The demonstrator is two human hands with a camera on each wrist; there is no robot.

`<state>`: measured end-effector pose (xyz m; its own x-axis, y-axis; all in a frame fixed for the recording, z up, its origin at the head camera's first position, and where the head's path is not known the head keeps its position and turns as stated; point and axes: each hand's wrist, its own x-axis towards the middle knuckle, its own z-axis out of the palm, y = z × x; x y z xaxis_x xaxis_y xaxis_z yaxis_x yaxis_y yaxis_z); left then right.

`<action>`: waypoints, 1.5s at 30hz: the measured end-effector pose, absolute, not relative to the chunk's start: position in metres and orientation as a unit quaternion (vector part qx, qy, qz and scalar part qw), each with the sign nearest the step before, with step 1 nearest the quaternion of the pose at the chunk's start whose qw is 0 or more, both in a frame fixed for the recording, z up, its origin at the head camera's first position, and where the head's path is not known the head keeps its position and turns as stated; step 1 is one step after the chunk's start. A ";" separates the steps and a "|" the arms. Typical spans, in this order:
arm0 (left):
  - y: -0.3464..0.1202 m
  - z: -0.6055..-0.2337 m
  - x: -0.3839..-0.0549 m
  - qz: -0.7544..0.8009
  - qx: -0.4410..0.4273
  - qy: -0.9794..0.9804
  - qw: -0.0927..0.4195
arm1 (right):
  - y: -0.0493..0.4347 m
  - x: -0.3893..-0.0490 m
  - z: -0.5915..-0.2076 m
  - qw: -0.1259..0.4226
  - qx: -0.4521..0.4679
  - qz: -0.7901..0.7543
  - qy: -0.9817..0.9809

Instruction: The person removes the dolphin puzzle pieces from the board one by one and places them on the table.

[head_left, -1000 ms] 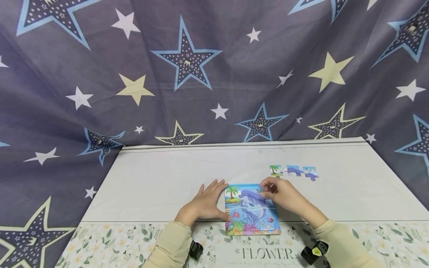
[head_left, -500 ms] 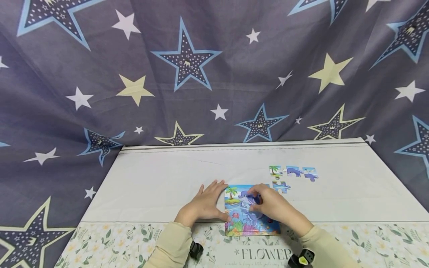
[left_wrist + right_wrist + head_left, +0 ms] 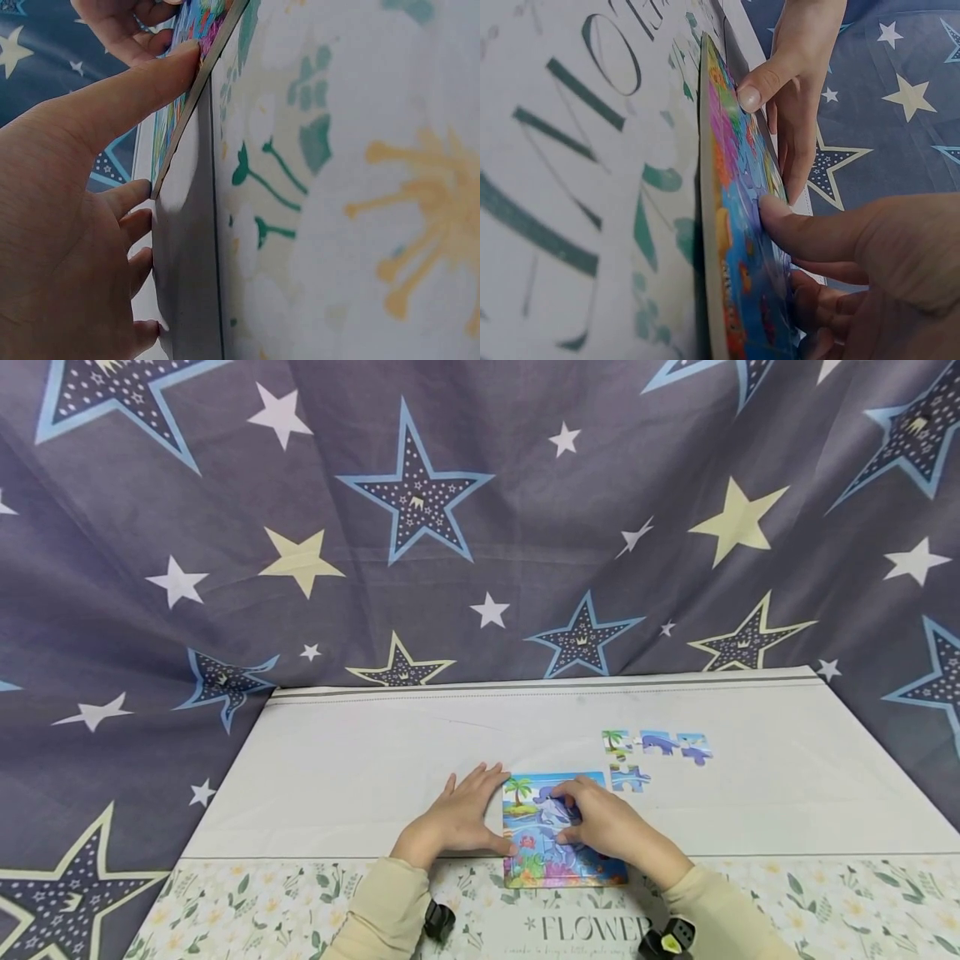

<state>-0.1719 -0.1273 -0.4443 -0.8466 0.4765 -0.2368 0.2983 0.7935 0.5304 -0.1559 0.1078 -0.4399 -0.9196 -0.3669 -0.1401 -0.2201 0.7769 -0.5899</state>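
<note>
A square dolphin jigsaw puzzle (image 3: 566,872) lies flat on the table in the head view, with a palm tree at its upper left. My left hand (image 3: 457,814) is spread at its left side, with the thumb resting on the edge and the other fingers straight. Over the middle of the picture, my right hand (image 3: 603,818) curls its thumb and index finger at a puzzle piece, the fingertips some way apart on the surface. The right wrist view shows the thumb (image 3: 810,232) touching the picture; part of the piece is hidden by the hand.
Loose pieces lie beyond the right hand: a palm-tree piece (image 3: 617,742), a dolphin piece (image 3: 657,743), a corner piece (image 3: 695,747) and a blue piece (image 3: 628,778). A white cloth with a floral front strip (image 3: 300,893) covers the table. A star-patterned curtain (image 3: 480,577) hangs behind.
The right hand has moved left and slightly down, from the puzzle's upper right to its middle, uncovering the blue loose piece. The left hand has stayed in place.
</note>
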 end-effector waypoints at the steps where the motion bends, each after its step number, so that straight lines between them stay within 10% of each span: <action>1: -0.127 -0.444 -0.172 0.244 0.208 0.930 0.182 | 0.108 -0.156 -0.440 0.125 -0.158 -0.295 0.934; 45: -0.127 -0.445 -0.173 0.250 0.207 0.928 0.180 | 0.144 -0.163 -0.438 0.062 -0.232 -0.437 0.867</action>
